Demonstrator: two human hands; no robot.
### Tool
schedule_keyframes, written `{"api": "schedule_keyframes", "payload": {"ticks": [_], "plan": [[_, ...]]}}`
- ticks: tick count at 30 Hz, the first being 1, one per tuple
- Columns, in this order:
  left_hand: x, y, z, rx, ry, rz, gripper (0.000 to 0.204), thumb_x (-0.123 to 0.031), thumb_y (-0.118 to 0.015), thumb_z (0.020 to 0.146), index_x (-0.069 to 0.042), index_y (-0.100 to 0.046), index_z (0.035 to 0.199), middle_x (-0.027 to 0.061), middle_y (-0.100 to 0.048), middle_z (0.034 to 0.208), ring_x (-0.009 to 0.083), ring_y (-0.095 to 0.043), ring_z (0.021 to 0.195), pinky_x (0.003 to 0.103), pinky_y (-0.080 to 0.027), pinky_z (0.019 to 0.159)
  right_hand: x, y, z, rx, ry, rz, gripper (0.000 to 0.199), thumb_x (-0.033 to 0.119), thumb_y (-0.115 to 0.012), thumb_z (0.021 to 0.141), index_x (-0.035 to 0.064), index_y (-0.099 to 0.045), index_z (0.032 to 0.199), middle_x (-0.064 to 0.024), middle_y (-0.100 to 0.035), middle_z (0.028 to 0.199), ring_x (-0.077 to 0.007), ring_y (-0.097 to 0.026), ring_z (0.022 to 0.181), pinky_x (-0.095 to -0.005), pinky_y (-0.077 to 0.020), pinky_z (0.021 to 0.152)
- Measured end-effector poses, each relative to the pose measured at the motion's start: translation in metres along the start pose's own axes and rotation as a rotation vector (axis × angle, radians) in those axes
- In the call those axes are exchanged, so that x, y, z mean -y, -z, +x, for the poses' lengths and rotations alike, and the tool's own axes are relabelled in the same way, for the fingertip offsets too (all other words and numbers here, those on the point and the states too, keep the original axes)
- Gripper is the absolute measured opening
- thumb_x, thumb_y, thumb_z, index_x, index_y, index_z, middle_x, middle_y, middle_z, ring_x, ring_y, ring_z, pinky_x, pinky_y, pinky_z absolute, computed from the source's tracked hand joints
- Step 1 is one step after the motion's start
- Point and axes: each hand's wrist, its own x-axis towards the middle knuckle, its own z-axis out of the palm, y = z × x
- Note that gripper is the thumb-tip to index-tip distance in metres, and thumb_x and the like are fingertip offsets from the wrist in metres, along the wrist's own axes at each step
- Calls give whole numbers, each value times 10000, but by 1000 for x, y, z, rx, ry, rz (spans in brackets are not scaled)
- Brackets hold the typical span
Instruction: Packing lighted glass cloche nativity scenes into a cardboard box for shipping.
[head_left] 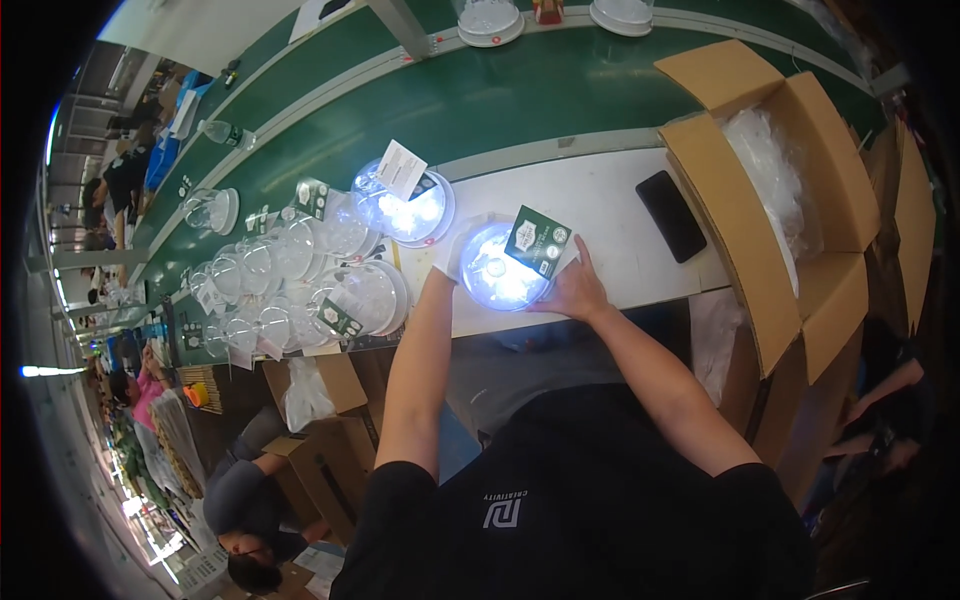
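Between my two hands is a clear round lamp (490, 275), glowing bright bluish white. A square green tag (538, 241) hangs on it and covers part of its right side. My left hand (452, 250), in a white glove or covering, is closed on the lamp's left side; glare partly hides its fingers. My right hand (578, 287) grips the right edge, thumb up beside the tag. Just beyond and left stands a second lit lamp (415, 212) with a white tag (401, 171). Several unlit clear lamps (370, 297) with tags crowd the bench to the left.
A black phone (671, 216) lies on the white worktop (610, 200). To the right stands an open cardboard box (728, 240) with clear plastic (768, 170) inside. A green conveyor belt (560, 85) runs behind. Below left, another person (240, 510) bends near a carton (325, 470).
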Motion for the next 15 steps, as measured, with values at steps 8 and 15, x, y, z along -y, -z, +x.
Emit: {"api": "schedule_keyframes", "payload": {"ticks": [8, 15], "plan": [[149, -5, -5, -761, -648, 175, 567, -403, -414, 1065, -27, -408, 1489, 171, -512, 1449, 268, -509, 1324, 418, -448, 1096, -5, 1, -1, 62, -7, -51, 1126, 726, -802, 601, -4, -441, 1378, -194, -461, 1481, -247, -291, 1493, -572, -51, 1242], [151, -74, -11, -1179, -1085, 471, 608, -397, -374, 1074, 31, -353, 1507, 161, -467, 1483, 264, -475, 1340, 392, -376, 1120, 2, -11, 3, -54, 64, -68, 1195, 736, -789, 618, -14, -358, 1443, -209, -482, 1447, -284, -345, 1461, -572, -53, 1241]]}}
